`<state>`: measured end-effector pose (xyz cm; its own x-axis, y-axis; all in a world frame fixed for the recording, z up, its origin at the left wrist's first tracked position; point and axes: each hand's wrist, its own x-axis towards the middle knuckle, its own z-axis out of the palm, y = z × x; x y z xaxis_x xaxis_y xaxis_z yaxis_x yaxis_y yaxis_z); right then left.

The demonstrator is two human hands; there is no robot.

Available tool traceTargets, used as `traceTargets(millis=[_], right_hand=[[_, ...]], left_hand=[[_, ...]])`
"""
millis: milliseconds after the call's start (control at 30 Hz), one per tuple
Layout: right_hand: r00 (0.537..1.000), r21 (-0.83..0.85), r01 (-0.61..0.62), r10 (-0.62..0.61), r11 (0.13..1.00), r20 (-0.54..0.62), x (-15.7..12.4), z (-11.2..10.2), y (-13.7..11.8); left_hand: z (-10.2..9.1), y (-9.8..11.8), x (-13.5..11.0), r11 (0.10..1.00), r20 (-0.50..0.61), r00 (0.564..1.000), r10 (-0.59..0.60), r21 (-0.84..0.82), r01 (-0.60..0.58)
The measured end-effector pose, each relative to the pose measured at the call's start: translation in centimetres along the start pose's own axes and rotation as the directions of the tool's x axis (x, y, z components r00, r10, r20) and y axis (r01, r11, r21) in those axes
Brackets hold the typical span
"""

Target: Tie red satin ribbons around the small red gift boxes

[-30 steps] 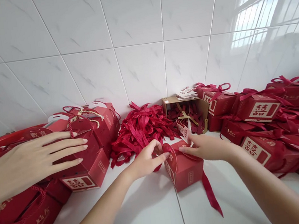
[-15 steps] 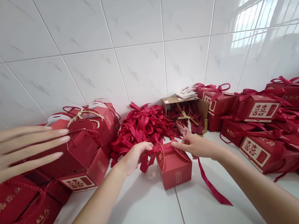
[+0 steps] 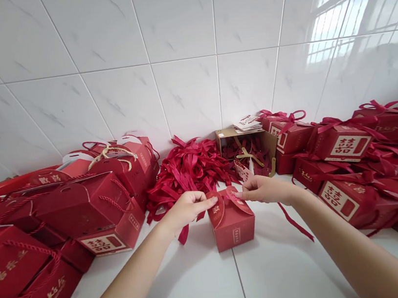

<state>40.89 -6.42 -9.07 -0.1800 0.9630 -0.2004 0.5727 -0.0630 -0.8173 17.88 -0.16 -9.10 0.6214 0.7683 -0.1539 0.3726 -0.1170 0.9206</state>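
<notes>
A small red gift box (image 3: 233,233) with rounded top flaps stands upright on the pale floor before me. My left hand (image 3: 187,210) is closed in a pinch at the left side of its top, on a red ribbon (image 3: 183,235) whose end droops below the fingers. On the opposite side, my right hand (image 3: 266,190) pinches the same ribbon close to the right flap, and its other tail trails down to the right. The ribbon passes across the top between the flaps; the fingertips partly cover it there.
Behind the box lies a heap of loose red ribbons (image 3: 197,164). Beside it, an open carton (image 3: 225,138) holds dark red pieces, with white cards (image 3: 247,123) on top. Red boxes (image 3: 88,204) are stacked at left, ribbon-tied boxes (image 3: 346,145) at right. A tiled wall (image 3: 191,91) rises behind.
Another person's hand at the left has left the view. My fingers have come in against the flaps, and the right ribbon tail has swung outward and up.
</notes>
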Motion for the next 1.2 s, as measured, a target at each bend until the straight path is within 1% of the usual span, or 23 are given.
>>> traceTargets(millis=[100, 167, 200, 267, 367, 433, 567, 667, 733, 833, 933, 1000, 1100, 1200], right_hand=[[1.0, -0.016, 0.014, -0.014, 1.0, 0.027, 0.4, 0.2, 0.3], [0.999, -0.002, 0.009, -0.009, 1.0, 0.033, 0.4, -0.1, 0.5], [0.999, 0.003, 0.003, -0.003, 1.0, 0.039, 0.4, -0.4, 0.7], [0.998, 0.001, -0.005, 0.005, 1.0, 0.062, 0.3, -1.1, 1.0], [0.996, -0.019, 0.014, -0.012, 1.0, 0.088, 0.2, -1.8, 1.5], [0.996, -0.026, 0.024, -0.022, 0.999, 0.083, 0.2, -1.9, 1.6], [0.996, -0.023, 0.012, -0.01, 1.0, 0.089, 0.1, -1.9, 1.6], [0.995, 0.033, -0.023, 0.02, 0.999, 0.1, -0.2, -2.3, 1.6], [0.995, 0.088, -0.022, 0.014, 0.996, 0.1, -0.7, -2.8, 1.7], [0.998, 0.187, 0.016, -0.027, 0.982, 0.054, -1.8, -3.8, 1.8], [0.997, 0.356, 0.079, -0.065, 0.931, -0.051, -2.7, -4.5, 1.6], [0.988, 0.481, 0.142, -0.096, 0.865, -0.119, -3.0, -4.7, 1.4], [0.967, 0.628, 0.251, -0.162, 0.737, -0.196, -2.7, -4.5, 1.2], [0.936, 0.707, 0.349, -0.194, 0.615, -0.294, -2.2, -3.8, 0.6]], left_hand=[[0.5, -0.2, 0.0, 0.993, -0.078, 0.997, 0.016, 0.121, -0.006], [0.2, -0.2, 0.1, 0.989, -0.079, 0.997, 0.017, 0.15, -0.005], [-0.1, -0.2, 0.1, 0.989, -0.05, 0.999, 0.013, 0.146, -0.006], [-0.8, -0.3, 0.3, 0.994, 0.045, 0.999, -0.01, 0.105, 0.005], [-1.7, -0.5, 0.6, 0.999, 0.172, 0.984, -0.051, 0.026, 0.048], [-1.9, -0.6, 0.7, 0.998, 0.206, 0.976, -0.065, 0.008, 0.064], [-2.2, -0.7, 0.8, 0.996, 0.228, 0.97, -0.085, 0.04, 0.078], [-2.8, -0.8, 0.7, 0.992, 0.251, 0.961, -0.112, 0.087, 0.093], [-3.4, -0.8, 0.6, 0.99, 0.235, 0.965, -0.119, 0.106, 0.096], [-4.6, -0.5, 0.3, 0.995, 0.146, 0.985, -0.09, 0.06, 0.082], [-6.0, 0.2, -0.3, 0.997, 0.075, 0.996, -0.051, -0.051, 0.055], [-6.9, 0.7, -0.8, 0.99, 0.048, 0.999, -0.01, -0.141, 0.016], [-7.9, 1.4, -1.6, 0.951, -0.004, 0.995, 0.104, -0.293, -0.1], [-8.1, 2.0, -2.1, 0.877, -0.097, 0.975, 0.199, -0.427, -0.221]])
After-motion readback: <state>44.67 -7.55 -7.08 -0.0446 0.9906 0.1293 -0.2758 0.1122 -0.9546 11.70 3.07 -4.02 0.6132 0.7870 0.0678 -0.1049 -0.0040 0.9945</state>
